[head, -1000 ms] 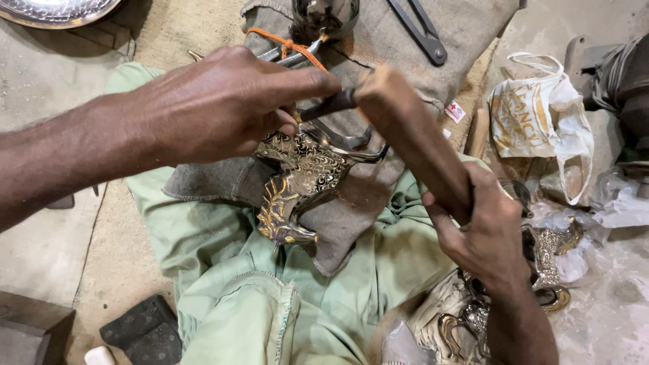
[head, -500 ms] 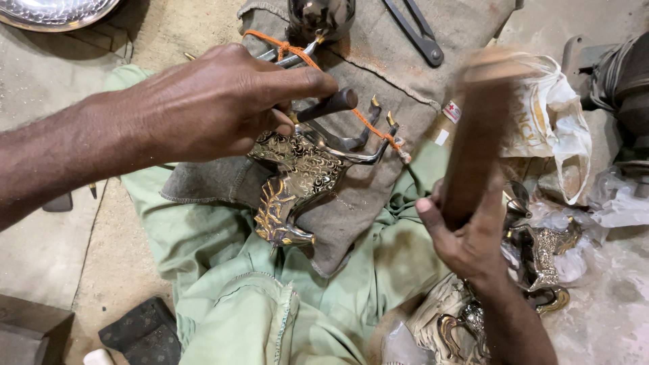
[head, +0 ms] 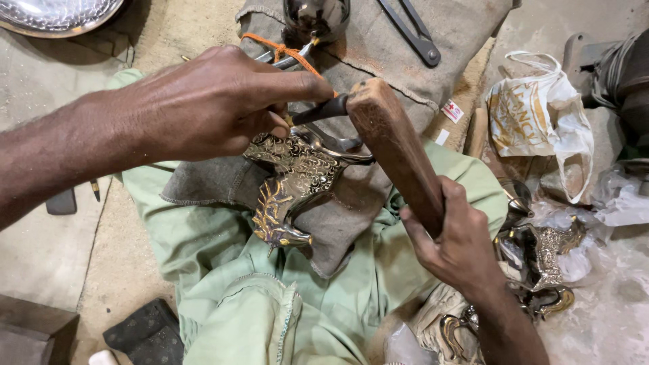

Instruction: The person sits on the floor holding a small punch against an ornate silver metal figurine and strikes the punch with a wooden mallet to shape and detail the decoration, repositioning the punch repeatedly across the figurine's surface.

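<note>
My left hand (head: 209,105) grips a dark metal punch (head: 321,109) and holds it against an engraved brass bird-shaped ornament (head: 287,186). The ornament lies on a grey cloth pad (head: 223,179) over my lap. My right hand (head: 460,243) clasps the lower end of a brown wooden mallet (head: 395,145). The mallet's upper end touches the free end of the punch.
My lap is covered by light green trousers (head: 257,311). A white plastic bag (head: 537,122) and more brass pieces (head: 544,260) lie at the right. Pliers (head: 412,30) rest on a grey sack (head: 405,61) at the top. A silver dish (head: 54,13) sits top left.
The mallet swung up and away to the right half a second ago, and it has now come back down onto the punch. My left hand stayed in place.
</note>
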